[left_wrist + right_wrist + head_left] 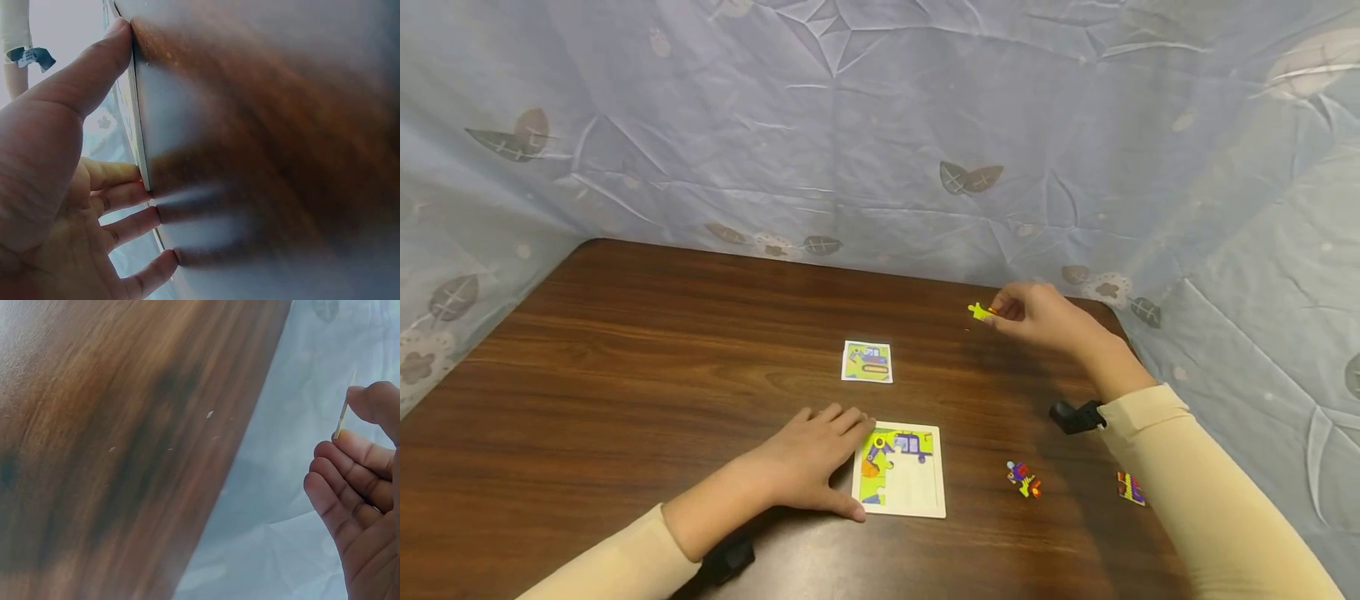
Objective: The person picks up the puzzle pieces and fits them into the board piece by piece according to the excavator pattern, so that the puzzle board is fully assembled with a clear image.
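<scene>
In the head view, a white-framed puzzle board (917,492) lies on the table with pieces of a digger picture along its left and top; bare white shows at the lower right. My left hand (808,458) rests at the board's left side, fingers spread, thumb by the lower-left corner. Seen from the left wrist, the fingertips (164,259) and thumb touch the board's edge and the table. Over the far right of the table, my right hand (1037,315) pinches a yellow-green puzzle piece (979,312) between thumb and forefinger. The right wrist view shows this piece (341,419) edge-on, above the tabletop.
A small picture card (867,362) of the digger lies behind the board. Several loose puzzle pieces (1022,479) are right of the board, with another colourful piece (1130,488) near the right forearm. A patterned curtain (850,142) hangs behind the dark wooden table (662,350).
</scene>
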A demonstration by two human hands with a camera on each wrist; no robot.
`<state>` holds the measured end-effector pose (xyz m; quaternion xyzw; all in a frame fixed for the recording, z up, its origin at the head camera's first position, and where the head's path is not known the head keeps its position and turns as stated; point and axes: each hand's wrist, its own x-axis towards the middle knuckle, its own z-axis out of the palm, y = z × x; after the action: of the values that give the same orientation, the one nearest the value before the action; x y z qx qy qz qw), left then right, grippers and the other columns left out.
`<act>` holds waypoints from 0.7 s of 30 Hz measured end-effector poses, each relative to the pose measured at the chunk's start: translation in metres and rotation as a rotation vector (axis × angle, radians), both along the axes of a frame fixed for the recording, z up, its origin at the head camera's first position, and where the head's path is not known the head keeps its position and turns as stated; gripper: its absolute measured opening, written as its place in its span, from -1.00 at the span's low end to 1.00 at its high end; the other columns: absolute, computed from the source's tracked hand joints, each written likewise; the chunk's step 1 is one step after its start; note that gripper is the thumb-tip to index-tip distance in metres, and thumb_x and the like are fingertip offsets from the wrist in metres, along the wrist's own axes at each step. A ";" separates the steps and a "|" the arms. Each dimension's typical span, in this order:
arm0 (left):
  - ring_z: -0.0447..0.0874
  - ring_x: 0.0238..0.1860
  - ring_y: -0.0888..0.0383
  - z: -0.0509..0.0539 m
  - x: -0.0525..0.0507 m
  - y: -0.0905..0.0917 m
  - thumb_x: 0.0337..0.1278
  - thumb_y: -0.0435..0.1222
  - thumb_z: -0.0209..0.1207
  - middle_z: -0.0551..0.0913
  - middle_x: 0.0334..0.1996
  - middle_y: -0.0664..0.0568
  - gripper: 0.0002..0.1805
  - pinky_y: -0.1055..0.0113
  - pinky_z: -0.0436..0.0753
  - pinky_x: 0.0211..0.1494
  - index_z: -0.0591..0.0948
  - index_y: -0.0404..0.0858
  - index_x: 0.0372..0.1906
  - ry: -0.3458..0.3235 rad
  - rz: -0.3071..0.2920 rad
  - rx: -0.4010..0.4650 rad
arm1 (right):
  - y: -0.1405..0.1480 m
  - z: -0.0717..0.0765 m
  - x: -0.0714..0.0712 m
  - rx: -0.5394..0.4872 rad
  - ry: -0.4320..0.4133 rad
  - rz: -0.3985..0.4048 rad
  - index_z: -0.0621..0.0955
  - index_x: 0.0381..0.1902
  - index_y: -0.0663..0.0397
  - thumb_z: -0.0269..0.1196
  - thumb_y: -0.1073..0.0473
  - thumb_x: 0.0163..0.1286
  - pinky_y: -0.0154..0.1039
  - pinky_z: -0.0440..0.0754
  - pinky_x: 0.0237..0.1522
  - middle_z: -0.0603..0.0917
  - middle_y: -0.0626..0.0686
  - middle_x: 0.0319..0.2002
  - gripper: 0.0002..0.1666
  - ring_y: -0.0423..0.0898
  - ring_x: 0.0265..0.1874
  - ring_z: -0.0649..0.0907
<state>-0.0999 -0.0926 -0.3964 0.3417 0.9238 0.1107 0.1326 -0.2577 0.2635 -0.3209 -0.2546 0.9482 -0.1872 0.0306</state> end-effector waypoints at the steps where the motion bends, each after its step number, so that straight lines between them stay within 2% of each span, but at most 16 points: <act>1: 0.33 0.55 -0.11 0.000 0.000 0.000 -0.02 0.41 0.38 0.37 0.56 -0.07 0.21 -0.34 0.41 0.48 0.28 -0.20 0.61 -0.002 0.001 -0.001 | -0.002 0.002 0.002 -0.001 0.003 0.009 0.69 -0.16 0.19 0.36 0.17 0.42 -0.03 0.71 -0.06 0.79 0.09 -0.25 -0.83 -0.04 -0.24 0.74; 5: 0.33 0.54 -0.11 0.000 -0.001 -0.001 -0.03 0.41 0.38 0.37 0.56 -0.07 0.21 -0.35 0.40 0.48 0.29 -0.20 0.61 -0.003 0.004 -0.001 | -0.010 0.009 0.011 -0.014 0.028 0.057 0.69 -0.18 0.19 0.40 0.19 0.40 -0.05 0.73 -0.07 0.79 0.08 -0.26 -0.83 -0.06 -0.24 0.75; 11: 0.33 0.55 -0.11 -0.001 -0.001 -0.002 -0.03 0.41 0.38 0.37 0.56 -0.07 0.21 -0.34 0.40 0.48 0.29 -0.20 0.61 -0.002 0.004 -0.001 | -0.021 0.011 0.028 -0.043 0.049 0.104 0.69 -0.19 0.15 0.41 0.18 0.39 -0.09 0.73 -0.12 0.78 0.03 -0.28 -0.85 -0.13 -0.28 0.72; 21: 0.37 0.50 -0.09 -0.003 -0.001 -0.001 -0.02 0.41 0.37 0.40 0.53 -0.06 0.20 -0.34 0.44 0.45 0.29 -0.21 0.60 0.012 -0.007 0.008 | -0.032 -0.004 0.068 -0.028 0.064 0.143 0.68 -0.16 0.10 0.43 0.19 0.38 -0.13 0.73 -0.13 0.74 -0.01 -0.22 -0.84 -0.16 -0.24 0.69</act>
<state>-0.1013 -0.0939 -0.3990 0.3461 0.9229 0.1117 0.1263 -0.1900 0.2318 -0.3250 -0.3277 0.9255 -0.1896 0.0100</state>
